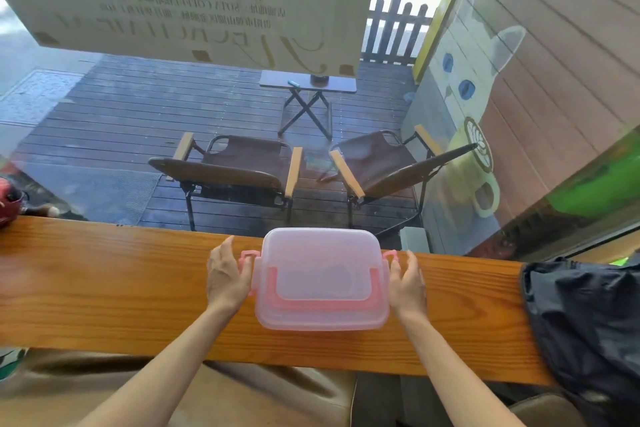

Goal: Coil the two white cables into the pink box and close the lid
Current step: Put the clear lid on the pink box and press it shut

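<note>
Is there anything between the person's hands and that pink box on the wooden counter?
Nothing visible. The left hand and the right hand sit at either side of the pink box, right by its side latches, with only bare wooden counter around. The dark bag lies off to the right, clear of both.

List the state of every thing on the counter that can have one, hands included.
Pink box: upright on the wooden counter, lid on.
Lid: seated on the box, carry handle folded flat.
Left latch: flipped outward, not clipped.
Right latch: flipped outward, not clipped.
Left hand: fingers relaxed, at the left latch.
Right hand: fingers spread, beside the right latch.
Dark jacket: crumpled on the counter's right end.
</note>
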